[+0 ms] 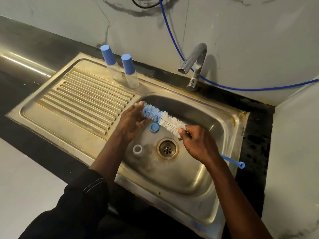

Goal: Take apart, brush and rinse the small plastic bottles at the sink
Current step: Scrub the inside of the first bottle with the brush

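My left hand (133,121) holds brush (165,120) tip, right hand (196,144) grips handle (231,160), over sink (189,178); two capped bottles (131,73) stand behind.

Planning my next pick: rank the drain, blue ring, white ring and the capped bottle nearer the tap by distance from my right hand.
1. Drain, just left of the right hand.
2. Blue ring, farther left and back.
3. White ring, farthest left in the sink.
4. Capped bottle, behind the drainboard ribs.

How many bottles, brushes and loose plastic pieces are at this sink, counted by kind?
Clear plastic bottles with blue caps: 2
Blue-and-white bristle bottle brush: 1
Loose blue plastic ring: 1
Loose white plastic ring: 1
Total: 5
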